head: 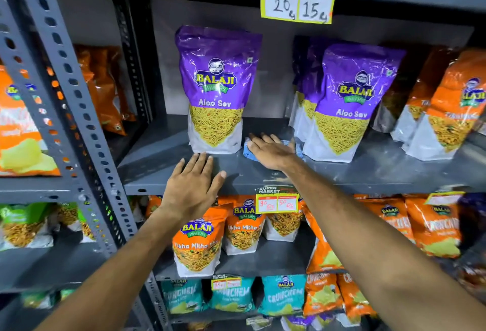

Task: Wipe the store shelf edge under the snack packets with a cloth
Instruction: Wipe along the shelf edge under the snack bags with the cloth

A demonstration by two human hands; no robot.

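Seen from above and behind: both bare arms stretched forward to a grey metal shelf. Right hand flat, palm down, fingers spread, grip released but pressing a blue cloth onto the shelf, in the gap between two purple Aloo Sev packets, left and right. Cloth mostly hidden under the hand, its left edge near the left packet. Left hand also flat and empty, grip released, fingers extended, resting on the near shelf edge just below the left packet. Orange Tikha Mitha packets on the shelf beneath.
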